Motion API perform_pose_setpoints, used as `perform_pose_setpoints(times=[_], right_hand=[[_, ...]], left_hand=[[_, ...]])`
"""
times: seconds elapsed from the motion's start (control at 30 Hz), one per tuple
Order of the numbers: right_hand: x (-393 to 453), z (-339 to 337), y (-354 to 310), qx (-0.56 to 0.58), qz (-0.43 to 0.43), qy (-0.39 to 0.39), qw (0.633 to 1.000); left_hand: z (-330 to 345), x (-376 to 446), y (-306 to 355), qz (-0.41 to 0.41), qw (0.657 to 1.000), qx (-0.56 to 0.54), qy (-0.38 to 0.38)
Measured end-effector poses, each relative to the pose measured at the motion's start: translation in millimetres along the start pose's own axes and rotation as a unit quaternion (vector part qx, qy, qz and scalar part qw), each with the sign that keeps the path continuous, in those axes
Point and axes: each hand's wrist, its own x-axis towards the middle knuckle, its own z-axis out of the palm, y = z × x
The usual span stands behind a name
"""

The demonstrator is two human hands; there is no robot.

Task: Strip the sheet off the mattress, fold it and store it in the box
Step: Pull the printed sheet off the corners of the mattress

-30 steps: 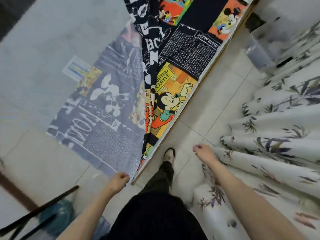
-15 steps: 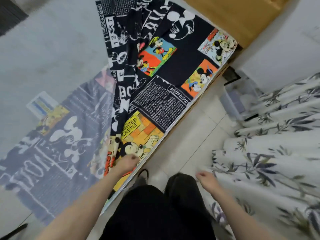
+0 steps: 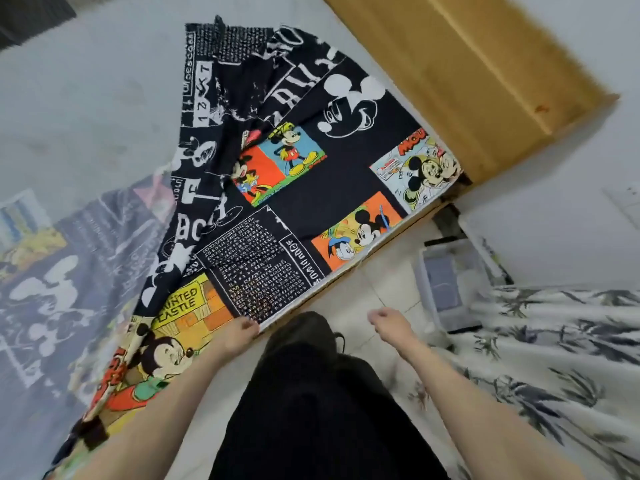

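Observation:
A black sheet point(image 3: 332, 181) printed with bright cartoon panels lies over the near side of the grey mattress point(image 3: 104, 98). Part of it is turned back on the left, so its faded underside point(image 3: 69, 289) shows. My left hand point(image 3: 239, 332) pinches the sheet's near edge at the side of the bed. My right hand point(image 3: 388, 322) hangs over the floor, fingers loosely curled, holding nothing. A clear plastic box point(image 3: 446, 285) stands on the floor to the right, beside the bed.
A wooden headboard point(image 3: 485, 74) closes the bed at the upper right, against a white wall. A white curtain with dark leaf print point(image 3: 554, 358) hangs at my right. Pale floor tiles point(image 3: 374, 282) run between the bed and the box. My dark trousers fill the bottom centre.
My left hand has slid along the sheet's near edge toward the headboard. The view has swung up, bringing the headboard and the box into sight. My right hand stayed free.

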Motion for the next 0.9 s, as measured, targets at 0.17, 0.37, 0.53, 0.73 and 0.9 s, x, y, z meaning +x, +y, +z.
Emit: perform_pose_setpoints(times=[0.17, 0.37, 0.53, 0.73, 0.9], right_hand=[[79.5, -100.5, -112.4, 0.02, -0.139, 0.002, 0.99], [163.8, -190.3, -133.9, -0.046, -0.055, 0.0, 0.997], [220.3, -254.5, -134.7, -0.191, 0.028, -0.023, 0.981], [387.7, -276.5, -246.5, -0.258, -0.04, -0.011, 0.965], [578.7, -206.7, -402.4, -0.304, -0.281, 0.017, 0.91]], left_hand=[[8.6, 33.1, -11.6, -0.188, 0.98, 0.013, -0.061], [-42.1, 125.7, 122.4, -0.121, 0.991, -0.045, -0.046], [-132.7, 191.7, 275.9, -0.011, 0.991, -0.132, 0.023], [-217.8, 313.6, 373.2, 0.042, 0.988, -0.116, 0.089], [-264.0, 461.7, 376.9, 0.0, 0.988, -0.098, 0.122]])
